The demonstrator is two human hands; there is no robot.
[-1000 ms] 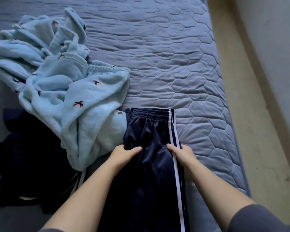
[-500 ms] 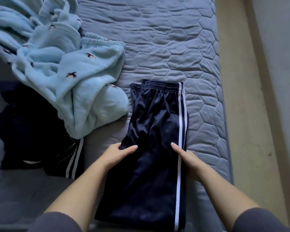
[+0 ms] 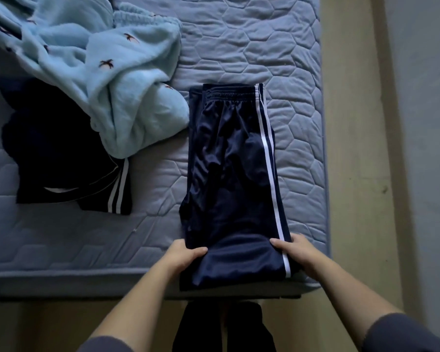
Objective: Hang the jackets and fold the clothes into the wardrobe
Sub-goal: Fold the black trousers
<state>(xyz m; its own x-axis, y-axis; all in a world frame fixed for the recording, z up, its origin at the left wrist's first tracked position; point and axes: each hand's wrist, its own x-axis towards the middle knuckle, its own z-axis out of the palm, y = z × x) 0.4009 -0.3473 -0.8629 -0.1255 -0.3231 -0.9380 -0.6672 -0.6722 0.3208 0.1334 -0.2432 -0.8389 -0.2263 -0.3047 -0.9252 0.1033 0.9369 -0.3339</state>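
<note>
From the head view, the navy track pants (image 3: 234, 186) lie lengthwise in the lower middle of the frame. They form a long, narrow strip of shiny, smooth cloth, with a gathered elastic waistband at the far end and two white stripes down the right edge. They rest on a grey-blue mattress (image 3: 239, 47) quilted in a honeycomb pattern.

The left hand (image 3: 186, 255) grips the pants' near left edge, thumb on top and fingers tucked under. The right hand (image 3: 295, 252) pinches the near right edge by the stripes in the same way.

In the upper left sits a heap of fluffy pale blue fleece (image 3: 107, 72) dotted with small dark bird shapes. It partly covers a crumpled dark garment (image 3: 61, 161) with white stripes. A beige floor (image 3: 348, 148) runs down the right.
</note>
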